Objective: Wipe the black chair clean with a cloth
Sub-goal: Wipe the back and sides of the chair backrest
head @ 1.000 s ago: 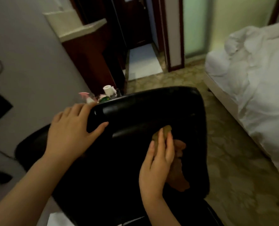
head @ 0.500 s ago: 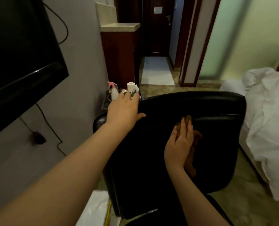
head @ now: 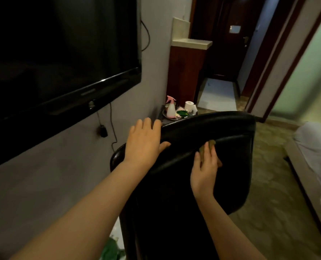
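The black chair [head: 231,166] fills the lower middle of the head view, its glossy backrest turned toward me. My left hand [head: 143,141] grips the backrest's upper left corner, fingers over the top edge and thumb on the front. My right hand [head: 205,166] presses a brownish cloth [head: 211,143] flat against the backrest just below the top roll. Most of the cloth is hidden under that hand; only its top edge and a bit at the right show.
A wall-mounted TV [head: 58,53] hangs at left with cables below. Behind the chair stands a tray with a pink spray bottle [head: 170,107] and a toilet roll [head: 189,106]. A wooden cabinet [head: 186,72] and hallway lie beyond. White bedding [head: 317,139] is at right.
My view has swung left and up, bringing the TV into sight. My right hand with the cloth has slid slightly up the backrest; my left hand stays on the top corner.
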A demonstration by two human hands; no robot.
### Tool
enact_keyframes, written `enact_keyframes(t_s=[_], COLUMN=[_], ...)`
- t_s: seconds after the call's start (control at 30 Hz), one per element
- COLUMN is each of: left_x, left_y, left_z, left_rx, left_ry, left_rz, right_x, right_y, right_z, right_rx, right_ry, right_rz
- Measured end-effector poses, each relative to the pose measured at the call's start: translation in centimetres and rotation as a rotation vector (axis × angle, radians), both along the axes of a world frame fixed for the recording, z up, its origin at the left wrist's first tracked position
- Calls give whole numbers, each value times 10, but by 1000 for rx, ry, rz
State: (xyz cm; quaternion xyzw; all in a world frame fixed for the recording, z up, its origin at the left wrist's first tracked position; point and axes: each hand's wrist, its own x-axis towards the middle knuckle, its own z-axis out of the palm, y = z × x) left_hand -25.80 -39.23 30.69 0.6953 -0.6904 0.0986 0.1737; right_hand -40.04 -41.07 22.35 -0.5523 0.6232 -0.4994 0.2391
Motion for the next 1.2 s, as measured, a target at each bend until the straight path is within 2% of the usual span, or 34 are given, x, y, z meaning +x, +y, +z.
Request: enact_keyframes(t_s=[0.1, 0.23, 0.4, 0.6, 0.8, 0.93, 1.0, 1.2], left_x=[4, 5, 5, 1, -10, -10, -12, -25], left_y=[42, 95, 155, 214, 260, 282, 290, 297], left_z=[-2, -2, -1, 4, -1, 3, 3, -4], left_rx=[-27, -42, -13, 64, 55, 103, 75, -7], left_ry=[-7, -7, -15, -30, -83, -59, -107, -108], left_rz=[113, 237, 303, 301, 296, 257, 265, 366], right_x=[10, 28, 37, 34, 28, 21, 16, 0], right_y=[33, 88, 150, 204, 253, 283, 293, 309], right_z=[6, 10, 9, 8, -3, -6, -6, -19], right_rx=[69, 25, 69, 81, 63, 42, 40, -62], right_ry=[-4, 98, 28, -20, -93, -256, -322, -259], right_rz=[161, 369, 534, 584, 576, 576, 593, 684])
